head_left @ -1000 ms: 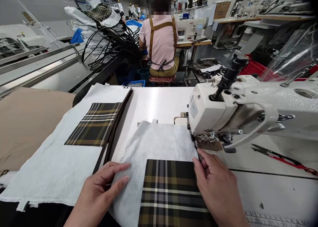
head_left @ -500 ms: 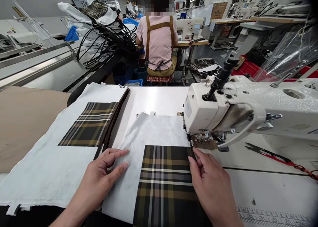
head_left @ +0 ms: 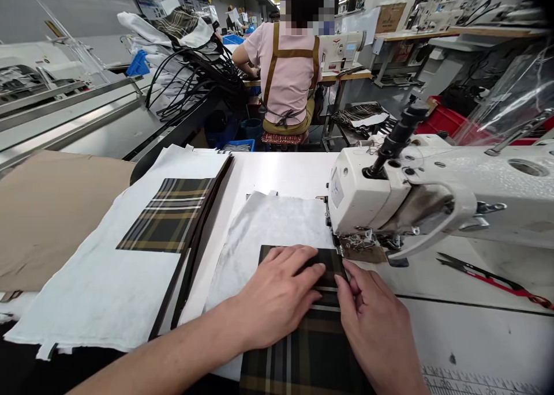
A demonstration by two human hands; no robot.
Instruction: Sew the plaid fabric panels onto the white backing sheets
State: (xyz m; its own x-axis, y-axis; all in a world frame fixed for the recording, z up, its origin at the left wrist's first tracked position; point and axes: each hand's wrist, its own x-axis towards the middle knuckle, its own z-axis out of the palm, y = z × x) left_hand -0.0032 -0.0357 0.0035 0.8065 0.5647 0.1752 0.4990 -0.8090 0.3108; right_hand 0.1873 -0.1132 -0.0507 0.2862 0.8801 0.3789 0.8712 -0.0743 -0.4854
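Observation:
A dark plaid fabric piece [head_left: 298, 360] lies on a white padded panel [head_left: 277, 219], its right edge running up to the needle area of the white sewing machine [head_left: 355, 193]. Across the upper part of the plaid rests my left hand [head_left: 281, 294], palm down with its fingers spread. My right hand [head_left: 376, 320] pinches the right edge of the plaid between thumb and fingers, just in front of the presser foot. To the left lies a stack of similar white panels [head_left: 99, 279] with a plaid patch [head_left: 168, 213] on top.
Black-and-red thread snips [head_left: 489, 277] lie right of the machine head. Brown fabric [head_left: 56, 210] covers the far left. Ahead, a co-worker [head_left: 289, 72] sits at another sewing machine [head_left: 341, 49], beside a tall pile of panels with black cords [head_left: 190, 66]. A printed ruler [head_left: 476, 380] marks the front right.
My left hand has moved right, from the white panel's left side onto the plaid fabric. My right hand keeps its pinch at the edge. The camera view has shifted slightly left.

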